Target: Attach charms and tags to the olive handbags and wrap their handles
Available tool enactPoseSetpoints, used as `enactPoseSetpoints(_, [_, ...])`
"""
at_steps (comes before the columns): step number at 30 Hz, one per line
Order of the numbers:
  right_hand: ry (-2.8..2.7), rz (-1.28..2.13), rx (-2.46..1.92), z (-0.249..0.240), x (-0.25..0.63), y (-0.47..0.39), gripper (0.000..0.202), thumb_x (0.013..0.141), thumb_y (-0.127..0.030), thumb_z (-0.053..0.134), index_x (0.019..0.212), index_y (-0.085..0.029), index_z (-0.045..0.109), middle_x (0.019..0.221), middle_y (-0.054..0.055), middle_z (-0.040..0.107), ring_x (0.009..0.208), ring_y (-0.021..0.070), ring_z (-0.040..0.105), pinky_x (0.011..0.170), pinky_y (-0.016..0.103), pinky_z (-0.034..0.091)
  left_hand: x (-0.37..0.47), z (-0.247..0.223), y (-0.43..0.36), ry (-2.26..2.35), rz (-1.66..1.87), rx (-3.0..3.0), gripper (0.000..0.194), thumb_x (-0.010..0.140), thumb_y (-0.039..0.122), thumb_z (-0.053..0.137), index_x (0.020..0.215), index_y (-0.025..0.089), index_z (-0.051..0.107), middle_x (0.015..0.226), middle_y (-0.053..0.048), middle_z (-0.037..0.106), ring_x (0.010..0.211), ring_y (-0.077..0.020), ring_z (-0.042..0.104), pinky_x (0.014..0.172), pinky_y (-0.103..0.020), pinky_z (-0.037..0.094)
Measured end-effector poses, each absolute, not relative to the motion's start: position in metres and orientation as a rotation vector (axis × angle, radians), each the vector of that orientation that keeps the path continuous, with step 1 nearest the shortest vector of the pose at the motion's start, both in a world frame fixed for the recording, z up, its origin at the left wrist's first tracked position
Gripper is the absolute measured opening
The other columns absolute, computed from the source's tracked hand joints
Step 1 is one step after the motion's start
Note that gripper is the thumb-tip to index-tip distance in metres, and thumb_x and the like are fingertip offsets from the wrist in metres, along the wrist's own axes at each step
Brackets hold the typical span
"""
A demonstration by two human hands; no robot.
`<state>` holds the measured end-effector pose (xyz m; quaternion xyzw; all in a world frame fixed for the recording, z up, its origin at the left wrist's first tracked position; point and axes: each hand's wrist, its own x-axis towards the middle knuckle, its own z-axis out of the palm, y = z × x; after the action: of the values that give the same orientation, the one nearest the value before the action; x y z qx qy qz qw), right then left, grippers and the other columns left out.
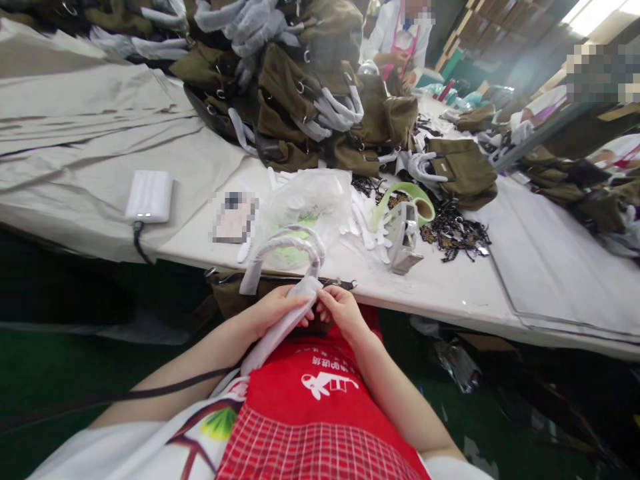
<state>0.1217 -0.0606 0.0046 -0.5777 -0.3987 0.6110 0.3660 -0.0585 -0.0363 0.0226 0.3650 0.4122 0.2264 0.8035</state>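
- Our left hand (279, 310) is closed around a pale wrapped strip (274, 341), with the thumb laid along its upper side.
- Our right hand (344, 312) has its thumb and forefinger drawn together right at the strip's upper end; whether they pinch it, we cannot tell.
- The strip slants between our hands and our body, its lower end by our red apron (295, 370). We cannot make out whether it joins the white-wrapped loops (314, 255) just beyond.
- Those loops arch up over an olive bag (229, 297), which sits at the table's near edge, a zipper along its top and its body partly hidden by our hands.
- Past the loops, we see a clear plastic bag (320, 190) lying on the pale table (450, 287), with something green showing inside.
- To the left of it lie a blurred phone (234, 219) and, farther off, a white block (149, 195) with a black cable.
- To the right stand a grey tape dispenser (403, 243) and a green roll (426, 208), near a heap of dark cords (455, 233).
- Behind everything, we find piled olive bags (287, 100) and a person in a pink apron (400, 47).
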Motion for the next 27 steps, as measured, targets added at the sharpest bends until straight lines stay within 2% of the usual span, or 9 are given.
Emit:
enactPoseSetpoints(3, [-0.851,1.606,-1.312,0.000,0.117,-0.062,0.044,0.069,-0.060,0.073,0.076,-0.019,0.059,0.058,-0.003,0.062,0.042,0.0073,0.049,0.041,0.019,0.038,-0.063,0.008,-0.030,0.763,0.422,0.604,0.043,0.072,0.048,0.075,0.090,0.010,0.066,0.070,-0.007,0.071,0.052,-0.0129,0.061,0.050,-0.022,0.049])
enactPoseSetpoints(6, [-0.818,1.619,-1.278,-0.002,0.112,-0.061,0.044,0.068,-0.059,0.074,0.073,-0.018,0.059,0.057,-0.003,0.062,0.042,0.0071,0.049,0.040,0.018,0.037,-0.065,-0.005,-0.025,0.640,0.349,0.394,0.035,0.077,0.042,0.069,0.086,0.007,0.066,0.066,-0.006,0.068,0.049,-0.0114,0.059,0.046,-0.021,0.047])
enactPoseSetpoints(9, [-0.821,1.629,-1.283,-0.003,0.110,-0.060,0.046,0.068,-0.062,0.072,0.074,-0.018,0.060,0.056,-0.003,0.062,0.041,0.0075,0.050,0.039,0.018,0.037,-0.068,-0.013,-0.019,0.578,0.300,0.228,0.030,0.081,0.035,0.067,0.089,0.006,0.064,0.065,-0.006,0.067,0.049,-0.0118,0.060,0.046,-0.020,0.048])
enactPoseSetpoints(13, [-0.789,1.708,-1.270,-0.002,0.111,-0.062,0.049,0.072,-0.064,0.066,0.087,-0.017,0.064,0.059,-0.001,0.065,0.043,0.0086,0.054,0.038,0.017,0.036,-0.078,-0.021,-0.012,0.563,0.296,0.227,0.030,0.084,0.033,0.064,0.095,0.005,0.063,0.071,-0.009,0.071,0.055,-0.0138,0.066,0.051,-0.021,0.052])
enactPoseSetpoints(16, [-0.821,1.665,-1.280,-0.003,0.106,-0.061,0.044,0.073,-0.061,0.069,0.076,-0.017,0.061,0.056,-0.002,0.062,0.039,0.0064,0.049,0.036,0.016,0.033,-0.080,-0.021,-0.011,0.536,0.231,0.246,0.028,0.088,0.034,0.057,0.092,0.007,0.063,0.071,-0.009,0.071,0.054,-0.0148,0.065,0.048,-0.022,0.051])
enactPoseSetpoints(19, [-0.829,1.587,-1.289,-0.009,0.098,-0.056,0.044,0.069,-0.059,0.072,0.068,-0.018,0.057,0.051,-0.004,0.058,0.036,0.0050,0.044,0.035,0.016,0.030,-0.074,-0.014,-0.016,0.468,0.214,0.213,0.033,0.091,0.040,0.049,0.080,0.011,0.060,0.054,-0.003,0.061,0.040,-0.0117,0.054,0.038,-0.020,0.042])
enactPoseSetpoints(23, [-0.854,1.546,-1.306,-0.016,0.094,-0.055,0.046,0.068,-0.062,0.071,0.068,-0.018,0.057,0.048,-0.005,0.056,0.035,0.0055,0.042,0.035,0.018,0.031,-0.064,-0.001,-0.025,0.334,0.285,0.146,0.045,0.096,0.047,0.035,0.067,0.017,0.051,0.042,0.004,0.040,0.028,-0.0075,0.030,0.030,-0.018,0.027])
enactPoseSetpoints(25, [-0.903,1.549,-1.334,-0.014,0.098,-0.059,0.046,0.069,-0.063,0.070,0.070,-0.018,0.057,0.049,-0.005,0.055,0.035,0.0057,0.042,0.035,0.018,0.031,-0.062,0.002,-0.025,0.359,0.326,0.183,0.046,0.097,0.048,0.032,0.067,0.018,0.050,0.040,0.005,0.038,0.028,-0.0071,0.027,0.030,-0.018,0.025])
enactPoseSetpoints(27, [-0.961,1.595,-1.348,-0.010,0.101,-0.064,0.048,0.074,-0.065,0.064,0.073,-0.018,0.058,0.053,-0.003,0.059,0.036,0.0066,0.046,0.035,0.018,0.033,-0.062,0.003,-0.022,0.467,0.287,0.340,0.049,0.095,0.051,0.035,0.067,0.017,0.054,0.041,0.003,0.045,0.030,-0.0090,0.034,0.031,-0.019,0.028])
